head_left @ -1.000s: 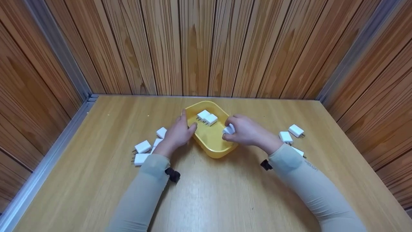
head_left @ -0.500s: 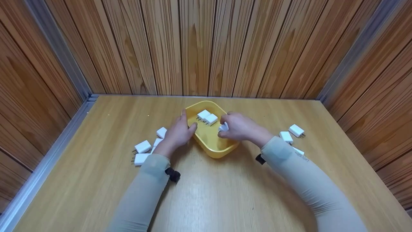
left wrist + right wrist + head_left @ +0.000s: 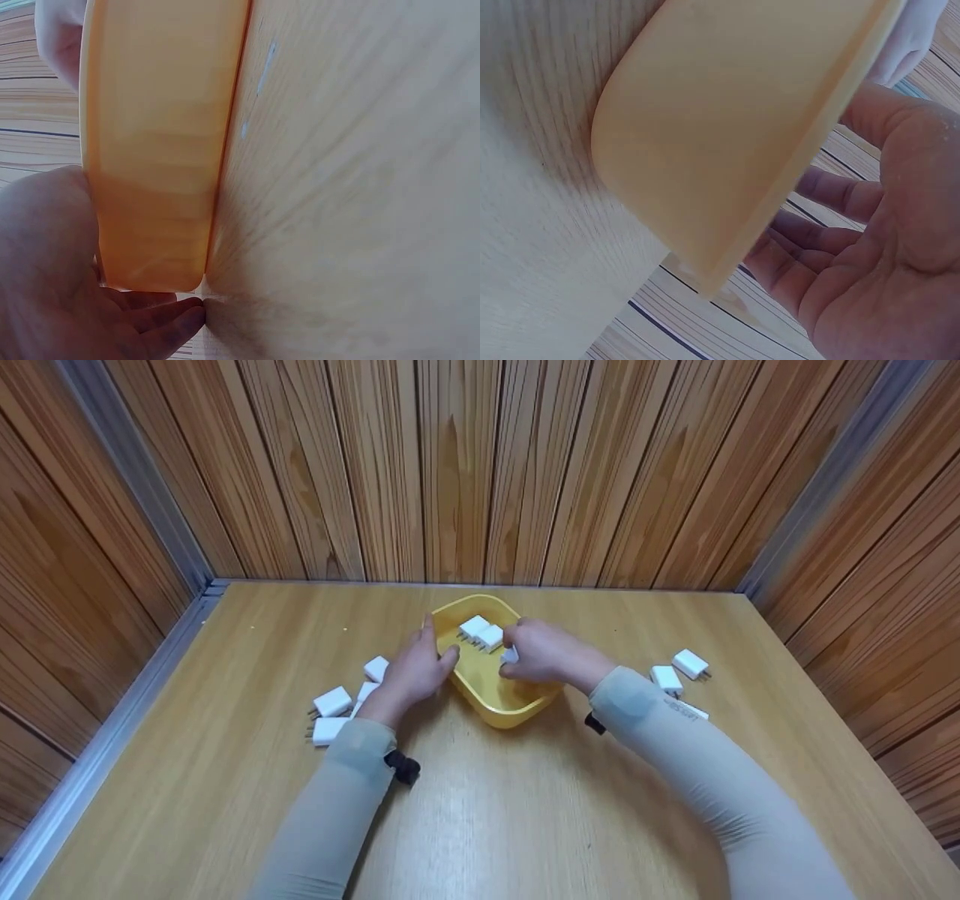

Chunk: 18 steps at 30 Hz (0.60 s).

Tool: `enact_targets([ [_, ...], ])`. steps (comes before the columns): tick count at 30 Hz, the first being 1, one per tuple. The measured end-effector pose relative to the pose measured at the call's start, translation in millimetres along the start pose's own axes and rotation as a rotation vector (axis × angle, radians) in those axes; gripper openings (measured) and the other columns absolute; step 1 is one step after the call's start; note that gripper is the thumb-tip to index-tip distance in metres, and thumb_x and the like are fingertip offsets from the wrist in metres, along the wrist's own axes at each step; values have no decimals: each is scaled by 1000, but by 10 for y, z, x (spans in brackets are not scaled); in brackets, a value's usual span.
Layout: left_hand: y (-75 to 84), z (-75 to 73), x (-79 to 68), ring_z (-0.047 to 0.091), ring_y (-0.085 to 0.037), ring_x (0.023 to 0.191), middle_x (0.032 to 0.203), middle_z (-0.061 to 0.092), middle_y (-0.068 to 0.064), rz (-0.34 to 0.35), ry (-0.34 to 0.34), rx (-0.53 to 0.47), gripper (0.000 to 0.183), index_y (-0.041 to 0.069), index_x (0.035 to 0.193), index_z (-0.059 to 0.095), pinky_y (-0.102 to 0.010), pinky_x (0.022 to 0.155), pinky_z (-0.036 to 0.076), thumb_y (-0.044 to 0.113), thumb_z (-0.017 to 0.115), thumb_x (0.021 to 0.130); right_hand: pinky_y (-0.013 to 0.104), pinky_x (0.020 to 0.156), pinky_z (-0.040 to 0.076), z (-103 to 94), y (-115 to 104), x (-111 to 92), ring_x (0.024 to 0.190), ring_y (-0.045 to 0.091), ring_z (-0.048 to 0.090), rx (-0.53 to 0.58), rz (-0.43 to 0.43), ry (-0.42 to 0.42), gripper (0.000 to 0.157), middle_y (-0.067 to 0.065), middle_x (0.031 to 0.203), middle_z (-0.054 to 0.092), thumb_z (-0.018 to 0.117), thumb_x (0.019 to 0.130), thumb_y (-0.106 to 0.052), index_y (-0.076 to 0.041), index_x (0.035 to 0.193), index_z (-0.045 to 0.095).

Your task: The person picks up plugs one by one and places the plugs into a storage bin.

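A yellow plastic tub [image 3: 504, 718] stands on the table, seen from its outer side in both wrist views. My left hand [image 3: 412, 667] holds its left side, the thumb lying over the rim and the fingers along the outer wall. Two white charger plugs [image 3: 474, 627] lie side by side at the tub's far end, prongs toward me. My right hand [image 3: 546, 652] reaches in over the right rim and pinches another white charger plug [image 3: 509, 655], mostly hidden by the fingers. In the right wrist view, the tub wall [image 3: 727, 127] hides that plug and the fingertips.
Several white charger plugs [image 3: 332, 702] lie left of the tub, partly behind my left forearm. To the right, a smaller group of charger plugs [image 3: 690, 664] lies near my right sleeve. Wood-panelled walls [image 3: 457, 472] enclose the table [image 3: 480, 810] at the back and sides.
My right hand has moved left and further into the tub with the charger plug, closer to the two lying there. My left hand and the tub have stayed in place.
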<state>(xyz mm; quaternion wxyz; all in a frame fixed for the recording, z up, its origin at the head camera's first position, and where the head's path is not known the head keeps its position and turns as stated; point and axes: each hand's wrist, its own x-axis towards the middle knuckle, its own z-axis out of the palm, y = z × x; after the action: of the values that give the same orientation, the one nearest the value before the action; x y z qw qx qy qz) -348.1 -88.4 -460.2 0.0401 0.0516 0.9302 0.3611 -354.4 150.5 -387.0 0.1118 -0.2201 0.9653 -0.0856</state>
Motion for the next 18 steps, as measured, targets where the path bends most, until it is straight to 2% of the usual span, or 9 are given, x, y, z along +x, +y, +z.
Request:
enact_targets([
  [7, 9, -5, -16, 44, -39, 155, 180, 28, -21, -31, -19, -33, 93, 11, 180, 2, -59, 129, 33, 53, 52, 113, 45, 89, 56, 73, 9, 107, 104, 29, 63, -9, -24, -3, 47, 11, 118, 67, 80, 100, -33, -5, 136, 71],
  [11, 8, 1, -11, 44, -40, 156, 179, 30, -22, -28, -12, -14, 94, 10, 180, 4, -59, 128, 34, 54, 52, 112, 45, 89, 55, 115, 20, 165, 101, 29, 62, -33, -44, 4, 45, 12, 116, 68, 79, 100, -32, -3, 133, 71],
  [18, 3, -3, 3, 35, -41, 163, 180, 29, -22, -25, -7, -6, 94, 8, 179, 5, -59, 130, 30, 54, 52, 112, 42, 79, 55, 191, 20, 229, 92, 28, 62, -104, -56, 31, 38, 11, 110, 64, 78, 99, -31, -4, 125, 71],
])
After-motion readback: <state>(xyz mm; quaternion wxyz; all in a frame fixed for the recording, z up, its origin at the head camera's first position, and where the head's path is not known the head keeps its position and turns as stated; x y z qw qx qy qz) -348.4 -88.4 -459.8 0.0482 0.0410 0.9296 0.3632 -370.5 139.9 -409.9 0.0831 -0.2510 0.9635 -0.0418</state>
